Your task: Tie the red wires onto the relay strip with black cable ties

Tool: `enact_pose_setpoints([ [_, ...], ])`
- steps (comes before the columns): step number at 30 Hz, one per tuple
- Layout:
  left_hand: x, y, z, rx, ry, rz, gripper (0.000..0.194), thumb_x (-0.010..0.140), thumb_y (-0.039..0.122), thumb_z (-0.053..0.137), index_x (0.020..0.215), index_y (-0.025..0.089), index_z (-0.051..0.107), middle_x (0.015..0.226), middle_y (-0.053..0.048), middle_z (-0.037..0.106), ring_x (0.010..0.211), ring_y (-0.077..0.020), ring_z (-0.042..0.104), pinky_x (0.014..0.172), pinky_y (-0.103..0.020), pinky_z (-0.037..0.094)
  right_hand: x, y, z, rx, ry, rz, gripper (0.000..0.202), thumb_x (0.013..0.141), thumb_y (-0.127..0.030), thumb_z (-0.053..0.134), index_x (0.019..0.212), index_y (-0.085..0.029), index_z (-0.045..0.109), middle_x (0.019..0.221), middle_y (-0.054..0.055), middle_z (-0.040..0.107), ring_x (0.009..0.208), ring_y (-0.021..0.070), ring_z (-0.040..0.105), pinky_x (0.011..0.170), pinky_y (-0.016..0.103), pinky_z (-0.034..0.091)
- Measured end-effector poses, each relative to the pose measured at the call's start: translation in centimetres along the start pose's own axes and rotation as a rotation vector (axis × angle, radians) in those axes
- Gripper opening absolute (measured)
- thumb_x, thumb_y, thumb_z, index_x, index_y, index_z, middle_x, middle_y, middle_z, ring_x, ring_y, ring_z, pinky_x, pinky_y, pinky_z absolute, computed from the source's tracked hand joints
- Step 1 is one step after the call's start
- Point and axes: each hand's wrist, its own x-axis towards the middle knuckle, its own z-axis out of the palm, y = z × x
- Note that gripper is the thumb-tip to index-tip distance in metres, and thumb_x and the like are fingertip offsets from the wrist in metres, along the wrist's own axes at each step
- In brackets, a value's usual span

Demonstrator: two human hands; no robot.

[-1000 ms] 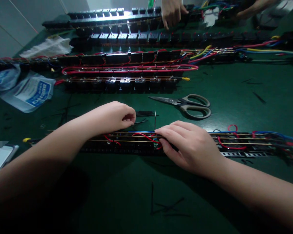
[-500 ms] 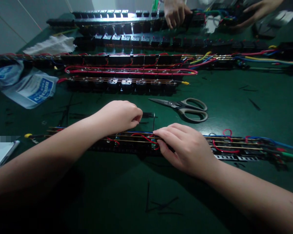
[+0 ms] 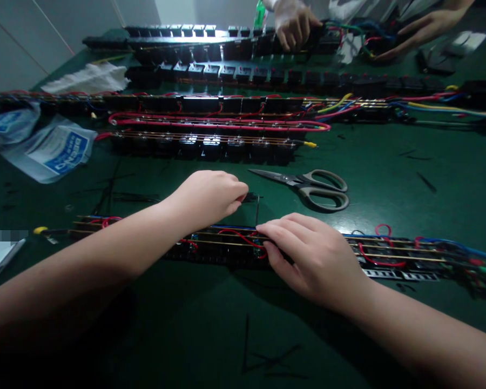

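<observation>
A long black strip assembly (image 3: 210, 237) with brass rods and red and blue wires lies across the green table. My left hand (image 3: 218, 197) is closed just above and behind the strip, beside a bundle of thin black ties (image 3: 253, 198); what its fingertips pinch is too small to make out. My right hand (image 3: 308, 248) rests on the strip, thumb and forefinger close together at a red wire (image 3: 241, 236). A thin dark tie (image 3: 258, 212) stands upright by its fingertips. Scissors (image 3: 303, 183) lie behind my right hand.
Further back are wired black strips (image 3: 210, 105) and plastic bags (image 3: 59, 148) at the left. Another person's hands (image 3: 294, 24) work at the far strip. Loose black ties (image 3: 273, 359) lie in front, and a white cloth (image 3: 87, 79) sits at the back left.
My left hand has moved slightly right, toward the ends of the black ties. My right hand keeps its place at the strip. The whole view has shifted a little.
</observation>
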Motion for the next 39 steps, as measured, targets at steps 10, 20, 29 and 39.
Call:
enact_pose_setpoints([
  [10, 0.1, -0.4, 0.5, -0.057, 0.078, 0.089, 0.013, 0.091, 0.021, 0.056, 0.098, 0.018, 0.065, 0.104, -0.006, 0.068, 0.098, -0.0227, 0.064, 0.088, -0.036, 0.051, 0.1, 0.0, 0.0, -0.005, -0.007, -0.001, 0.018, 0.092, -0.016, 0.053, 0.104, -0.009, 0.065, 0.090, 0.009, 0.073, 0.079, 0.0226, 0.062, 0.068, 0.037, 0.050],
  [20, 0.5, -0.1, 0.5, -0.025, 0.023, 0.055, 0.017, 0.093, 0.017, 0.049, 0.095, 0.016, 0.065, 0.096, -0.007, 0.068, 0.092, -0.0205, 0.065, 0.081, -0.032, 0.050, 0.1, -0.2, -0.1, -0.003, -0.019, 0.014, 0.018, 0.093, -0.018, 0.050, 0.102, -0.012, 0.065, 0.089, 0.010, 0.073, 0.079, 0.0226, 0.063, 0.068, 0.036, 0.051],
  [29, 0.4, -0.7, 0.6, 0.085, 0.064, -0.041, 0.019, 0.093, 0.015, 0.044, 0.098, 0.018, 0.062, 0.091, -0.005, 0.068, 0.086, -0.0219, 0.067, 0.072, -0.031, 0.047, 0.1, -0.1, 0.0, -0.003, -0.005, -0.004, 0.018, 0.092, -0.016, 0.051, 0.102, -0.010, 0.065, 0.089, 0.010, 0.073, 0.078, 0.0219, 0.063, 0.068, 0.036, 0.050],
  [39, 0.5, -1.4, 0.9, 0.058, 0.087, -0.061, 0.019, 0.093, 0.015, 0.043, 0.096, 0.019, 0.061, 0.089, -0.004, 0.068, 0.082, -0.0199, 0.066, 0.068, -0.030, 0.044, 0.1, -0.1, -0.1, 0.001, -0.002, 0.008, 0.018, 0.092, -0.016, 0.051, 0.102, -0.011, 0.065, 0.089, 0.010, 0.074, 0.078, 0.0218, 0.064, 0.068, 0.036, 0.051],
])
